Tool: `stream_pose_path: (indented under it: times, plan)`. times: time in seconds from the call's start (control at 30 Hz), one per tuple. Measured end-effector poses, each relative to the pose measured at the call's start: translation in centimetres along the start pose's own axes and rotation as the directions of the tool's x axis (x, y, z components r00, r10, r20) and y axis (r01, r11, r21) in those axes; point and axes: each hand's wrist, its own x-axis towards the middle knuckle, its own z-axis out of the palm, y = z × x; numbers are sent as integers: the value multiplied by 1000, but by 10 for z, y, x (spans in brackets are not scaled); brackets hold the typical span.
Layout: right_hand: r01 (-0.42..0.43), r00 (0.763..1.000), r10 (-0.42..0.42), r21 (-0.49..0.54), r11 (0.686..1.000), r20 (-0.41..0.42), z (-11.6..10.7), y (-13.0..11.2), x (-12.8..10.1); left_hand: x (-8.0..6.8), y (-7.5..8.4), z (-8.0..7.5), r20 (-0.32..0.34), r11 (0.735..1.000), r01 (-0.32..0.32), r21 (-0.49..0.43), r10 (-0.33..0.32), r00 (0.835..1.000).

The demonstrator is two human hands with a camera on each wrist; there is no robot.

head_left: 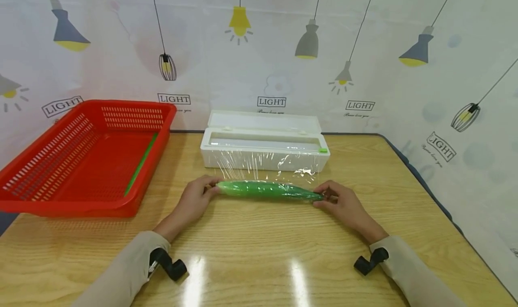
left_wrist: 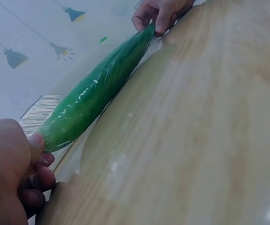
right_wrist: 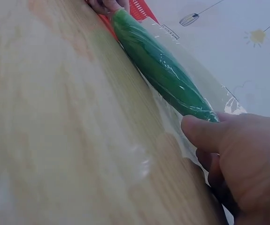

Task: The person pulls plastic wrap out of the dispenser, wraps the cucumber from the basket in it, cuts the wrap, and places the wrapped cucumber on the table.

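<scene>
On the wooden table (head_left: pixel 259 262), the left hand (head_left: pixel 197 198) and right hand (head_left: pixel 341 202) each pinch one end of the green cucumber (head_left: pixel 267 189); the wrist views show cling film (left_wrist: pixel 41 108) wrapped around it. Only the head view shows the red basket (head_left: pixel 48 203) holding a green stick (head_left: pixel 140 164), and the open white film dispenser (head_left: pixel 265 152).

Open counter (head_left: pixel 259 262) stretches between the person's forearms and the near edge, giving clear passage toward the wrapped green cucumber (head_left: pixel 267 189) from the front. Behind it, the white film dispenser (head_left: pixel 263 152) blocks the way, with a sheet of cling film (head_left: pixel 263 167) stretched from its slot down to the cucumber, closing the gap between them. The left hand (head_left: pixel 198 194) and right hand (head_left: pixel 341 201) occupy both ends. A red basket (head_left: pixel 81 163) stands on the counter's left side; the right side lies open.
</scene>
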Motion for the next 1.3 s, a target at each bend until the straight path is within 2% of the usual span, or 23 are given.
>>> stream_pose_path:
  times: [0.1,0.23,0.47,0.77,0.9,1.13,1.3]
  plan:
    - [-3,1000,3,-21,1000,-12,1,1,1,-1,-1,0,-1,999,17,-40,-17,1000]
    - [-26,1000,25,-30,999,-9,-1,2,3,-1,-1,0,-14,998,-10,-61,9,1000]
    - [-68,998,68,-17,998,12,-4,6,7,6,-3,2,2,999,-40,-33,40,999]
    - [-82,996,83,-38,996,31,-5,8,15,12,-1,6,-58,1000,-28,4,29,998]
    - [-46,999,47,-59,997,15,-6,8,19,15,1,6,-53,999,-14,32,16,998]
    - [6,1000,-5,-102,995,11,-5,9,23,18,1,6,-56,994,64,91,-59,997]
    - [26,999,-23,-120,992,29,-6,11,27,18,0,7,-66,995,63,77,-58,996]
